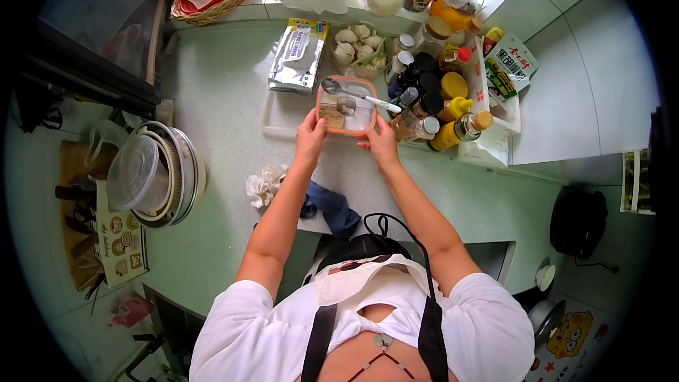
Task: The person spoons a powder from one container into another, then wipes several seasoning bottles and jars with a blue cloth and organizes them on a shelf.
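A square divided seasoning box [344,131] with an orange rim is held between my two hands at the counter's far middle. My left hand [309,141] grips its near left corner, the thumb against the side. At the near right corner, my right hand [382,144] has its fingers closed on the edge. One compartment contains a brown powder [331,116]; pale contents show in others. Across the box lies a metal spoon [331,86] with a white handle, pointing right. A white tray [277,114] lies beneath and left of the box; whether they touch is unclear.
A silver wipes pack [298,56] and a container of garlic [358,46] stand behind the box. Several seasoning bottles [453,87] crowd the right. Stacked bowls [185,177] sit left. Crumpled white tissue [264,185] and a dark blue cloth [331,209] lie near the front edge.
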Action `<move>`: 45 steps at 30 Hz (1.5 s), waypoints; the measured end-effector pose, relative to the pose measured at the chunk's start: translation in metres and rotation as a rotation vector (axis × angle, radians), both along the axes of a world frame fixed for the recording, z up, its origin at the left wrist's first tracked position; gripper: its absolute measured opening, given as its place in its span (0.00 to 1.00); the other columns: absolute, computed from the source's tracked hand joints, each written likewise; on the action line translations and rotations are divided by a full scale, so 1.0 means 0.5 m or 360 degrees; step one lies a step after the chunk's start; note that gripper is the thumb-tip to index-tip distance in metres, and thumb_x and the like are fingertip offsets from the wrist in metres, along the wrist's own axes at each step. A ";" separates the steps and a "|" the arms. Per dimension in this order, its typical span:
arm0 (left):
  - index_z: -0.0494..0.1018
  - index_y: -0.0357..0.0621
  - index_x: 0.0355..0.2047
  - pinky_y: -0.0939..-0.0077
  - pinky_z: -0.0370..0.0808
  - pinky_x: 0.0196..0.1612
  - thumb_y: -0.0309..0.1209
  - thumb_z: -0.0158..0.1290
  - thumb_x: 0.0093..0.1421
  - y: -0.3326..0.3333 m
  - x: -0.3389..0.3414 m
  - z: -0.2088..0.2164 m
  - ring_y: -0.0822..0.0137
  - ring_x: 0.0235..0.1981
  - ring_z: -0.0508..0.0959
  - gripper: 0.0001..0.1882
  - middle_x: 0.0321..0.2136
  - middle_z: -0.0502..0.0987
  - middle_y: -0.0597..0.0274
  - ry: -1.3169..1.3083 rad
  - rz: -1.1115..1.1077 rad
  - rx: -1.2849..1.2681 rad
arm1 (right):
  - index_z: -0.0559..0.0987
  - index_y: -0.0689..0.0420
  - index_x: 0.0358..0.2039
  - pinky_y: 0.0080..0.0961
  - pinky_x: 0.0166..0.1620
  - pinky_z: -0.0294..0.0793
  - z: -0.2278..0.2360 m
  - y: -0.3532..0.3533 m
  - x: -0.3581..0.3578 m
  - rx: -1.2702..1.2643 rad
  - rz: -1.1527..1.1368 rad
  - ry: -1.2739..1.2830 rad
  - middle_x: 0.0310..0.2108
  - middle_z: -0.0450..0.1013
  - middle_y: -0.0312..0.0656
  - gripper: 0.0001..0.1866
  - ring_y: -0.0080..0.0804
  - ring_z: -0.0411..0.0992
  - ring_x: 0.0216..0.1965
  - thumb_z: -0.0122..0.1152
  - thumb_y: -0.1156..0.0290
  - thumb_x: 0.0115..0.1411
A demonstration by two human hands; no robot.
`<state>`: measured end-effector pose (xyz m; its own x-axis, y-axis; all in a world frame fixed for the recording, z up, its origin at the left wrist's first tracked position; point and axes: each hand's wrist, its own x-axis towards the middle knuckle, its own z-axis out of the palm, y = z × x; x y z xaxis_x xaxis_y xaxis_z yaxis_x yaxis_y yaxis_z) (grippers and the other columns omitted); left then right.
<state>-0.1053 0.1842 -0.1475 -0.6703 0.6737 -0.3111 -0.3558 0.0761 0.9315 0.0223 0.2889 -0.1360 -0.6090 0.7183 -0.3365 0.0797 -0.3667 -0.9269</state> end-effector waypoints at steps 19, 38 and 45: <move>0.61 0.47 0.50 0.89 0.63 0.33 0.27 0.41 0.58 0.017 0.058 -0.008 0.83 0.31 0.65 0.18 0.36 0.68 0.74 -0.0111 0.0323 0.0133 | 0.61 0.56 0.55 0.16 0.25 0.73 -0.022 0.075 -0.004 0.0009 0.0242 0.0145 0.32 0.70 0.39 0.23 0.22 0.70 0.24 0.45 0.74 0.57; 0.61 0.44 0.46 0.87 0.58 0.25 0.22 0.38 0.56 0.067 0.104 -0.037 0.80 0.21 0.59 0.16 0.25 0.63 0.72 0.0020 0.0523 0.0124 | 0.66 0.56 0.50 0.14 0.22 0.70 -0.033 0.111 -0.002 0.0146 0.0230 -0.0062 0.29 0.70 0.33 0.18 0.18 0.69 0.23 0.43 0.73 0.57; 0.59 0.40 0.49 0.80 0.62 0.44 0.22 0.37 0.55 0.085 0.147 -0.031 0.69 0.39 0.67 0.19 0.39 0.68 0.59 -0.0053 0.0533 0.0091 | 0.66 0.56 0.50 0.16 0.22 0.70 -0.023 0.119 0.010 0.0332 0.0158 -0.0253 0.27 0.69 0.35 0.19 0.20 0.68 0.20 0.41 0.74 0.57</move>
<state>-0.0317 0.2268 -0.1632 -0.8474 0.4351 -0.3043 -0.3822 -0.1022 0.9184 0.0275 0.3486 -0.1475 -0.6312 0.7216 -0.2843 0.2560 -0.1521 -0.9546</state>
